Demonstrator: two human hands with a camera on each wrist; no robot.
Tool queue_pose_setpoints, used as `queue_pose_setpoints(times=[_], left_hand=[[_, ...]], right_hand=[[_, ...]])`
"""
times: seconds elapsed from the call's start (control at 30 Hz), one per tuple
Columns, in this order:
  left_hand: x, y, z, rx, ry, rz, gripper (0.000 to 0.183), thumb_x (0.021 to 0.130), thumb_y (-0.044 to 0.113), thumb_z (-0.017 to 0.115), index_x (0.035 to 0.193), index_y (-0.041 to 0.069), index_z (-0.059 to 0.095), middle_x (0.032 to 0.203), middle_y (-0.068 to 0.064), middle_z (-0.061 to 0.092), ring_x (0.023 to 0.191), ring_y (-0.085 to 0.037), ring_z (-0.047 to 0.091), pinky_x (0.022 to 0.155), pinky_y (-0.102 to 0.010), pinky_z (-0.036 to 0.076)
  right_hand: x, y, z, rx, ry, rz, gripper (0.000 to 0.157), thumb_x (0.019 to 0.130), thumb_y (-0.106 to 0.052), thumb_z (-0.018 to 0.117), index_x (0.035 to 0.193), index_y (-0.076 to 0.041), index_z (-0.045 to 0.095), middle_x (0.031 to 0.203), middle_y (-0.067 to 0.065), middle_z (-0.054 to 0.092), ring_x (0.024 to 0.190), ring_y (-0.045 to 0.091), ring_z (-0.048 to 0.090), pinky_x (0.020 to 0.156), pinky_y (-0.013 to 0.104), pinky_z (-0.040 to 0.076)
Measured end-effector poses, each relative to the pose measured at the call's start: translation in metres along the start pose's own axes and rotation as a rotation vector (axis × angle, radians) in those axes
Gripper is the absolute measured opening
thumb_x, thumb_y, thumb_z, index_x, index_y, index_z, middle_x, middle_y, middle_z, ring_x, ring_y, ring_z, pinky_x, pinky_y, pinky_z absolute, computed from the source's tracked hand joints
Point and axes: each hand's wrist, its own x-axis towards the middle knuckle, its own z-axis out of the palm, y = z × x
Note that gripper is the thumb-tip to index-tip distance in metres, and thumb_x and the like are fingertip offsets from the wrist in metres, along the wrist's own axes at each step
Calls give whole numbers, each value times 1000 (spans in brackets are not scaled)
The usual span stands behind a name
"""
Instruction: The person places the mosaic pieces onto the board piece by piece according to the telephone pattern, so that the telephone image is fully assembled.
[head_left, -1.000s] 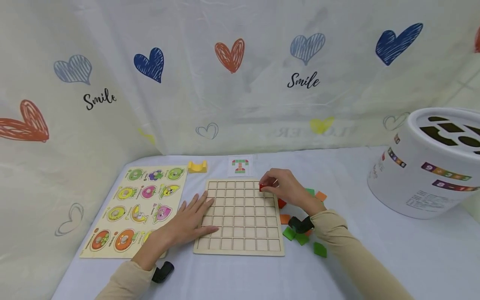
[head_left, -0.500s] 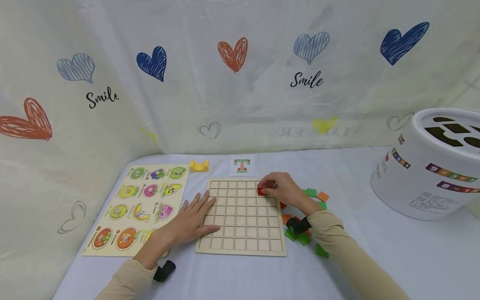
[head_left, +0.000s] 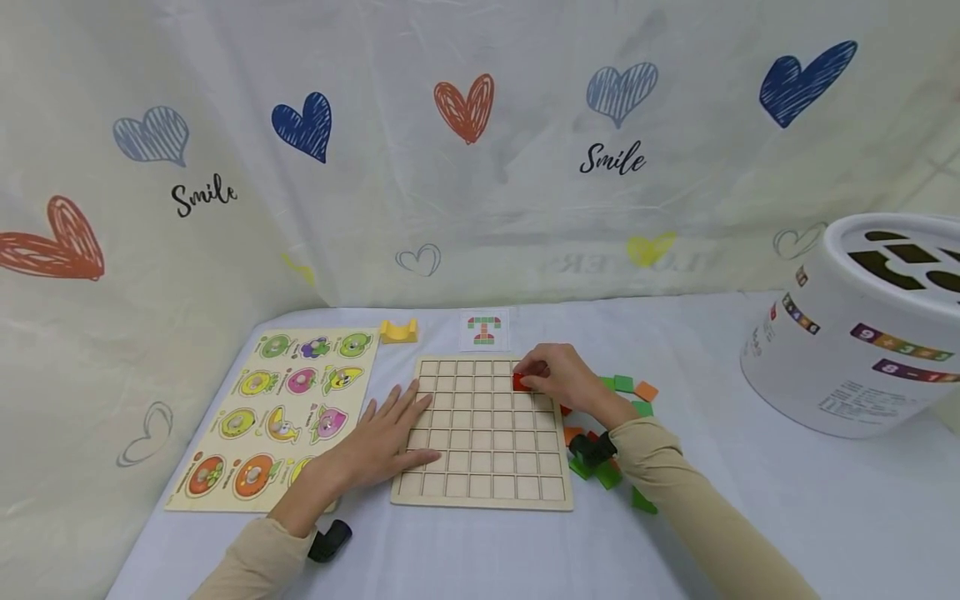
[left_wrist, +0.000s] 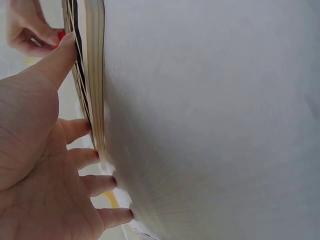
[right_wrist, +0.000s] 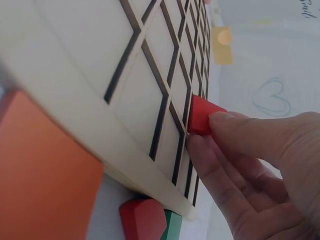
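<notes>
Your right hand (head_left: pixel 558 371) pinches a red tile (right_wrist: pixel 202 116) between thumb and fingers, over the far right part of the grid board (head_left: pixel 480 462). One side of the tile is at a divider; whether it lies flat in a cell, you cannot tell, as fingers cover part of it. Your left hand (head_left: pixel 382 439) lies with fingers spread: thumb and nearest fingertips on the board's left side, outer two past its edge.

Risks, as judged: let go with the tile across a divider and it may sit cocked. Press on one corner and it may tip or skid into the next cell. The left hand's light-looking hold may let the board slide under a push.

Edges: the right side is crowded. An orange tile (right_wrist: pixel 47 170) is beside the board edge, and a green tile (head_left: pixel 623 383) lies just right of your forearm. A low right wrist, with its black wrist camera (head_left: pixel 592 448), could scatter them. Far side, a picture card (head_left: pixel 484 330) is near the rim. Left, the fruit board (head_left: pixel 288 404) hems in your left hand.

Best room: straight up, or right above the tiles; the white bucket (head_left: pixel 847 367) is well apart.
</notes>
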Motion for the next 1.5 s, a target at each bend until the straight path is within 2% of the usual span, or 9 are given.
queue_pose_setpoints(times=[0.2,0.53,0.83,0.97,1.07,1.2,1.27,1.5], left_hand=[[0,0,1,1,-3,-3,89,102,58,60,165,4,27,173,-22,11,159,-46,8,122,-71,8],[1,1,1,3,-1,0,88,103,55,61,165,3,26,173,-22,10,159,-46,6,122,-71,7],[2,0,3,17,-3,-4,89,102,56,60,166,5,26,174,-21,9,159,-45,6,122,-71,7],[2,0,3,13,-4,-4,89,102,56,60,165,4,27,174,-21,10,159,-46,6,122,-71,7],[1,2,2,10,-6,-4,89,102,56,60,165,4,26,174,-22,10,159,-46,6,122,-71,7],[1,3,2,10,-11,-5,89,102,57,59,166,4,26,174,-21,10,159,-45,6,122,-71,7],[1,3,2,7,-10,-2,89,103,57,59,165,4,26,174,-21,10,159,-46,7,122,-71,7],[3,2,3,12,-20,-12,90,102,58,60,166,5,25,174,-19,7,160,-44,5,123,-69,5]], right_hand=[[2,-3,0,-15,-22,7,13,92,4,77,105,3,79,99,11,73,85,22,70,77,34,60],[6,-9,2,-100,-53,37,13,93,3,76,106,4,78,97,10,71,89,24,70,81,35,60],[6,-14,2,-209,-66,4,13,93,5,75,104,4,80,95,11,70,87,25,68,76,32,59],[5,-13,2,-208,-72,10,12,93,4,75,104,4,80,95,11,70,87,24,68,76,32,59],[1,-11,-1,-161,-80,-9,14,95,2,74,107,4,79,97,10,70,88,23,68,77,33,59],[-11,-6,-15,-51,-79,-66,18,98,0,71,114,6,75,105,12,70,93,25,69,83,36,60],[-19,-3,-28,-22,-72,-66,20,99,0,70,118,6,73,110,15,70,97,28,69,87,39,60],[-47,8,-79,-86,-52,31,29,97,-2,72,125,6,70,119,20,68,105,33,67,94,51,57]])
